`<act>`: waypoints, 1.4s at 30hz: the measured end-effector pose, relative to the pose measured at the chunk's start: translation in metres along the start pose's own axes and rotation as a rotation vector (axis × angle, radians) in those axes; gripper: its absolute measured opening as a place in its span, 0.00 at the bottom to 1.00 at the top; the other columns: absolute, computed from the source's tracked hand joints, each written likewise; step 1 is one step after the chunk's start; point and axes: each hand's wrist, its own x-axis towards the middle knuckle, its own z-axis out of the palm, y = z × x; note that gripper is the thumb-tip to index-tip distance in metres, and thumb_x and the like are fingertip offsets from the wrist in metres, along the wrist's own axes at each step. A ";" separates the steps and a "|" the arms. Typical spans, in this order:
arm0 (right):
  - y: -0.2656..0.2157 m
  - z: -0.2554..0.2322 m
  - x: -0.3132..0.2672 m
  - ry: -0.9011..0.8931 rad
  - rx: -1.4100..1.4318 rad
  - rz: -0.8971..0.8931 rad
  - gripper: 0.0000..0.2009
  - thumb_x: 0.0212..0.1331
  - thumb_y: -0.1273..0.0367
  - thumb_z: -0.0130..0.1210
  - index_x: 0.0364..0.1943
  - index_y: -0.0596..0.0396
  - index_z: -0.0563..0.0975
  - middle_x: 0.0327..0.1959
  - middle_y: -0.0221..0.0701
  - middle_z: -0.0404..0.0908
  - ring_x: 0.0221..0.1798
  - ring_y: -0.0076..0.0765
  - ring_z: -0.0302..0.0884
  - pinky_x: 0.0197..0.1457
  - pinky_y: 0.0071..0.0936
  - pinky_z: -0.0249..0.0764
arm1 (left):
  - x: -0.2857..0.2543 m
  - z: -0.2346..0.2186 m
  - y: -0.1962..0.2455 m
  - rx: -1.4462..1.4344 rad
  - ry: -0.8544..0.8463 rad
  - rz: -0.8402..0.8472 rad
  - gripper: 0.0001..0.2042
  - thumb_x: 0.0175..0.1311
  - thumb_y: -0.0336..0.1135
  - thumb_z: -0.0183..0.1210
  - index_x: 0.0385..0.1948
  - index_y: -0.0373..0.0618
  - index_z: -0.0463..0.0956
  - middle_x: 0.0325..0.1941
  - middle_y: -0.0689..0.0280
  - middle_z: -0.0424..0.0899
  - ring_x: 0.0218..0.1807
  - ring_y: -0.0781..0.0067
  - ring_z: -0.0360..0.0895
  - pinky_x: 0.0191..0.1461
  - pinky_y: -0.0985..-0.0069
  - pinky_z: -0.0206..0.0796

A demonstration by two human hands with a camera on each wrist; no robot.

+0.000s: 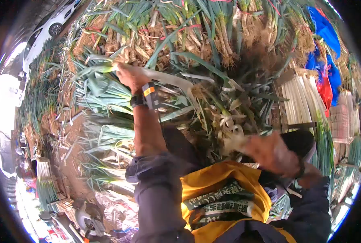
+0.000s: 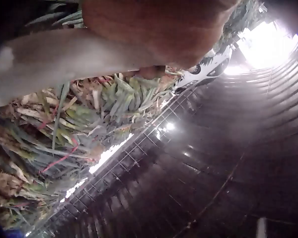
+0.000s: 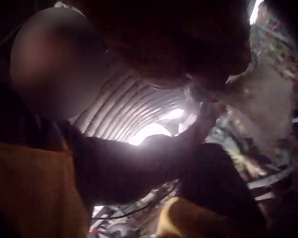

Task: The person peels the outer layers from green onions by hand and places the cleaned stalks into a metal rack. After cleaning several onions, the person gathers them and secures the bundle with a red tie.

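My left hand [image 1: 132, 77] grips a leek [image 1: 168, 78] around its stem, in the left half of the head view. Green leaves [image 1: 101, 68] spread out on the far side of the fist, and the pale stem runs right to its root end [image 1: 196, 92]. In the left wrist view the same white stem [image 2: 64, 59] sticks out from under the hand [image 2: 159, 29]. Lower right, my right hand [image 1: 269, 154] is blurred by motion, fingers curled at a pale strip of leek skin [image 1: 232, 143]. The right wrist view is dark, with the pale skin [image 3: 263, 106] beside the fingers.
Bundled leeks [image 1: 180, 36] with roots and red ties are piled across the back. Loose leaves and peelings [image 1: 225, 109] cover the middle. Trimmed white leeks [image 1: 300, 97] stand in a crate at right, near blue and red bags [image 1: 326, 36]. A white car [image 1: 46, 28] is at far left.
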 end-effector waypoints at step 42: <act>0.044 0.072 0.166 0.248 -0.093 -0.057 0.11 0.67 0.67 0.57 0.47 0.58 0.80 0.41 0.49 0.82 0.46 0.60 0.81 0.48 0.48 0.76 | -0.032 -0.028 0.101 -0.877 -0.018 -0.099 0.22 0.75 0.46 0.54 0.64 0.46 0.67 0.51 0.64 0.75 0.48 0.71 0.72 0.55 0.70 0.66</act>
